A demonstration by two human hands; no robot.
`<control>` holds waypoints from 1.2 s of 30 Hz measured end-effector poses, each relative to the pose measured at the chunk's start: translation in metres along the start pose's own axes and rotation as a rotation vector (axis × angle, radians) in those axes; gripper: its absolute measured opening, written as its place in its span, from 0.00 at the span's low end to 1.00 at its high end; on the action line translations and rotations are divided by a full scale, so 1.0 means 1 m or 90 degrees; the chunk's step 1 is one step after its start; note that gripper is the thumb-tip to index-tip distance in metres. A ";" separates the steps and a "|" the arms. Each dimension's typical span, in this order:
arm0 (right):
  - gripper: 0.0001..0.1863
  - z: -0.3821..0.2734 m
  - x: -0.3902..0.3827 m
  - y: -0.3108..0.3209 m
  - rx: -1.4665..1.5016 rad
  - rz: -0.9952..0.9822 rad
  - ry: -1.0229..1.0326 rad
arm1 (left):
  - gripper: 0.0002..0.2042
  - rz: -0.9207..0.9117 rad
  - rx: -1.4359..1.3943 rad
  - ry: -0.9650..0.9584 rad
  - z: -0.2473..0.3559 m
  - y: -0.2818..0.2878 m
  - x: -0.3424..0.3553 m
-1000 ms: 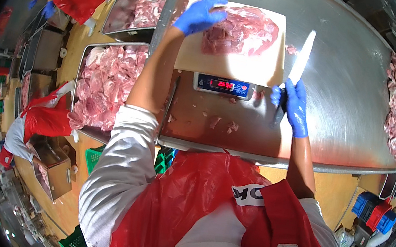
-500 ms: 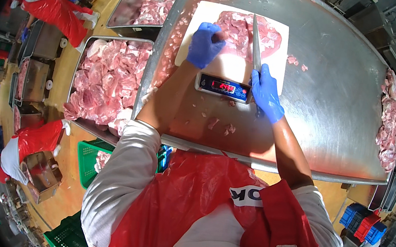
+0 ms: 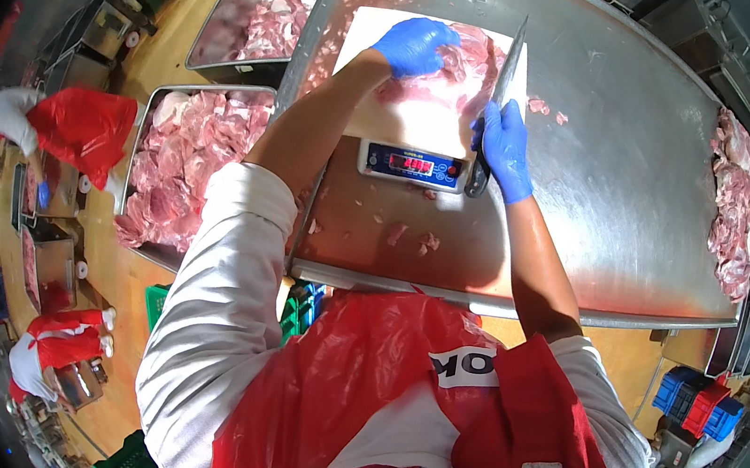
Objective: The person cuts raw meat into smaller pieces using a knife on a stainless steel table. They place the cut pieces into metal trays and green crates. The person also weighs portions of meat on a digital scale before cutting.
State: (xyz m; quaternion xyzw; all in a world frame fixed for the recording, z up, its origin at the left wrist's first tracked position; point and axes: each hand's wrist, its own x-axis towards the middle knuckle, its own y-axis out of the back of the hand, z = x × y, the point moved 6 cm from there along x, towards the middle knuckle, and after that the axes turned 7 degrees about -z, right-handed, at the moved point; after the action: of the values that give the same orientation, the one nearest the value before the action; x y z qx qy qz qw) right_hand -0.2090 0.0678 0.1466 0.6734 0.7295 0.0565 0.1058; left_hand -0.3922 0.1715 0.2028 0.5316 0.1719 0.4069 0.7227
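A slab of raw pink meat streaked with pale fat lies on a flat white board, toward its far right part. It is boneless-looking and uneven in outline, its top moist and folded, darker pink in places, with a paler lower edge facing the wearer. The blue-gloved left hand rests over its upper left part.

A long, narrow steel knife with a black handle stands to the right of the meat, gripped in the blue-gloved right hand. Its tapering blade points away, leaning slightly right; whether it touches the meat is hard to tell.
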 end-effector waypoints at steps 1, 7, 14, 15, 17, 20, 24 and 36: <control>0.11 0.009 0.002 -0.001 0.055 -0.018 -0.024 | 0.16 0.009 -0.049 0.013 -0.010 0.004 0.006; 0.07 -0.001 0.009 -0.030 0.273 -0.141 -0.104 | 0.25 -0.020 -0.580 0.262 -0.057 0.014 0.006; 0.10 -0.033 0.080 -0.046 0.265 -0.288 -0.124 | 0.26 -0.016 -0.556 0.261 -0.038 0.024 0.006; 0.09 -0.034 0.084 -0.048 0.248 -0.308 -0.139 | 0.26 -0.022 -0.546 0.259 -0.035 0.024 0.009; 0.10 -0.026 0.075 -0.061 0.142 -0.361 -0.143 | 0.26 -0.036 -0.530 0.259 -0.035 0.023 0.012; 0.13 -0.022 0.000 -0.088 0.017 -0.415 -0.105 | 0.21 0.069 -0.617 0.253 -0.045 0.034 -0.005; 0.15 -0.034 0.014 -0.083 -0.192 -0.330 0.000 | 0.08 0.107 -0.620 0.174 -0.026 0.083 -0.028; 0.20 0.062 -0.105 -0.002 -0.273 -0.405 -0.350 | 0.12 0.189 -0.589 0.375 -0.102 0.037 -0.199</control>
State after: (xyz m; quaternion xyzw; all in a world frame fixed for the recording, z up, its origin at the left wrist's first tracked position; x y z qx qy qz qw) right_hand -0.1898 -0.0402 0.0944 0.3692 0.8165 -0.0100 0.4437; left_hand -0.5977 0.0863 0.1612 0.0416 0.0934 0.6684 0.7367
